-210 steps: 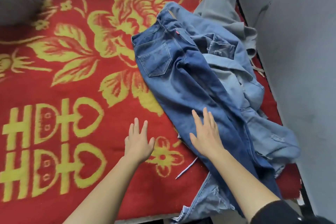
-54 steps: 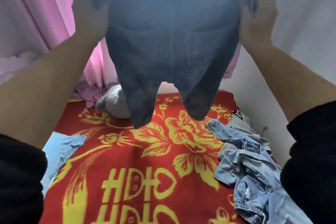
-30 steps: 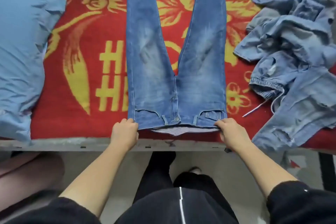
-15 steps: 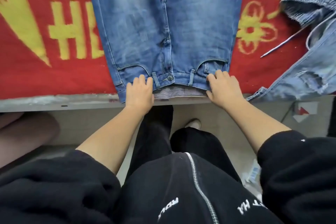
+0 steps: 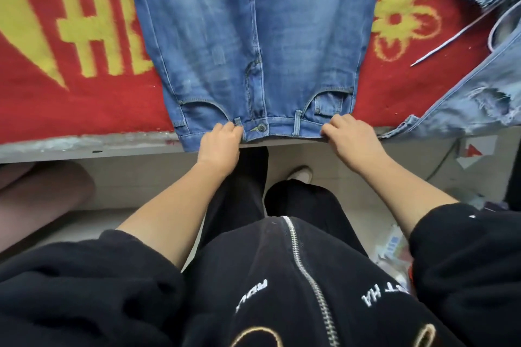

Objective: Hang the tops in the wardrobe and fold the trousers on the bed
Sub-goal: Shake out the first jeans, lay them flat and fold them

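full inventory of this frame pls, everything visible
jeans: 1, blue, flat on blanket, waistband at bed edge
blanket: 1, red and yellow, covers bed
denim clothes: heap, count unclear, light blue, right on blanket
cord: 1, white, right of jeans
shoe: 1, pale, on floor
jacket: 1, black, zipped, bottom of view
left hand: 1, grips waistband left of button
right hand: 1, grips waistband's right end

Jeans [image 5: 214, 36]: mid-blue denim, washed paler down the thighs, light stitching, grey metal button [image 5: 262, 127]. Blanket [image 5: 84, 104]: red, yellow flower and block-character motifs. Pale denim pile [image 5: 462, 101] at right: light blue, frayed whitish patch, white drawstring [image 5: 451, 38]. Bed edge [image 5: 84, 146]: grey. Jacket [image 5: 253, 256]: black, silver zip [image 5: 298, 251], white lettering, gold outline print.
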`<state>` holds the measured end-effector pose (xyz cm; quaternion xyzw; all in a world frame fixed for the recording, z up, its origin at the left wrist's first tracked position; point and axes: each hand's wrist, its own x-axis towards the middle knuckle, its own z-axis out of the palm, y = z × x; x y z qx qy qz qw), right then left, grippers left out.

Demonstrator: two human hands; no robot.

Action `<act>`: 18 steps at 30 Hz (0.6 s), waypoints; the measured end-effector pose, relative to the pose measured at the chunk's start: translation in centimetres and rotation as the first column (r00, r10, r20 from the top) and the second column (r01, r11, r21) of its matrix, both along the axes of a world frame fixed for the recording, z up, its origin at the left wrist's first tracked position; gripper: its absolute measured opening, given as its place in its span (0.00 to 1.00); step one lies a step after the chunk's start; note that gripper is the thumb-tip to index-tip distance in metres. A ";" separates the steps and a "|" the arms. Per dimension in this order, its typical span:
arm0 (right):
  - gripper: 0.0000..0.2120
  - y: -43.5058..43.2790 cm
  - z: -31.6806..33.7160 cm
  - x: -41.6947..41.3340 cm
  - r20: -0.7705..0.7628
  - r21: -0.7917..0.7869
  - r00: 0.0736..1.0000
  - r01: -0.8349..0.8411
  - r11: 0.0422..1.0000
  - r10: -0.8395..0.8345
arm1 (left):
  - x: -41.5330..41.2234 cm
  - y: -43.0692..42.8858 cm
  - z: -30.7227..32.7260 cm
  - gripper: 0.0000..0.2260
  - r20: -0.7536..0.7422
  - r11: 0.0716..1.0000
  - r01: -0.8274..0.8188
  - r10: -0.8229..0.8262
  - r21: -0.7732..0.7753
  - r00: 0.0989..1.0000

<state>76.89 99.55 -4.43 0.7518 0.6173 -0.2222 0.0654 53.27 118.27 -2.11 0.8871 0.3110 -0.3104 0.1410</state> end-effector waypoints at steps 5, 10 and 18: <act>0.13 4.7 1.6 2.0 -0.213 -0.444 0.963 0.053 0.894 -0.163 | 2.3 -0.4 -0.6 0.11 -0.206 0.970 -0.127 0.083 -0.207 0.975; 0.14 7.9 1.6 7.0 -0.193 -0.250 0.638 0.703 0.666 -0.746 | 6.9 -1.0 -1.1 0.09 0.400 0.969 -0.230 0.245 -0.087 0.883; 0.08 11.9 1.4 11.0 -0.505 -0.469 -0.051 0.854 0.224 -0.862 | 9.3 0.2 -2.4 0.20 0.081 0.890 -0.219 0.273 -0.401 0.959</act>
